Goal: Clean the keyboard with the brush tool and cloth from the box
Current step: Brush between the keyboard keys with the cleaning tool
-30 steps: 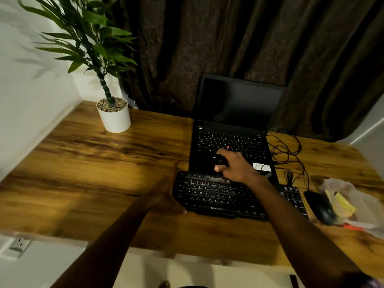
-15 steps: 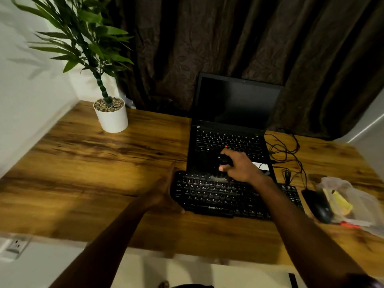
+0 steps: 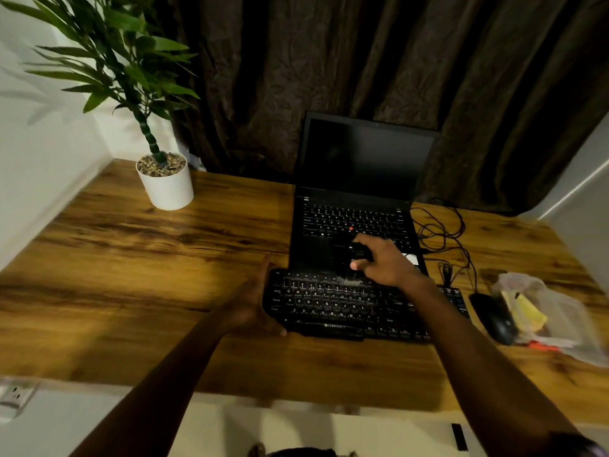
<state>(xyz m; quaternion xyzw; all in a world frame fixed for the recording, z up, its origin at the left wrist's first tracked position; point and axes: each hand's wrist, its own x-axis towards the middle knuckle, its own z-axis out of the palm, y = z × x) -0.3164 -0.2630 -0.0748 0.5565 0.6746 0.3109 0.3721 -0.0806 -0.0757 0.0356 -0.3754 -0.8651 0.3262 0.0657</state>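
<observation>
"ZEBRONICS" is printed on the front edge of the black keyboard (image 3: 349,308).

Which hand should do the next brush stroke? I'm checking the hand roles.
Right. The right hand already grips the dark brush tool over the keyboard; the left hand steadies the keyboard's left end.
</observation>
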